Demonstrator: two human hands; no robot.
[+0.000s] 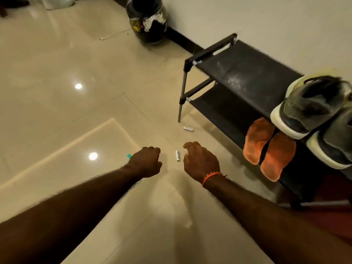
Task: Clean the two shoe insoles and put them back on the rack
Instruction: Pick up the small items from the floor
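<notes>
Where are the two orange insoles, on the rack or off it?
On it: both orange insoles lie side by side on the rack's lower shelf.

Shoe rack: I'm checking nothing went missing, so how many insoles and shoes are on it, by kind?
Orange insoles: 2, side by side on the lower shelf
Grey shoes: 2, on the top shelf of the shoe rack
Total: 4

Glossy beige tile floor mirrors two ceiling lights; a white wall with dark skirting runs behind.
</notes>
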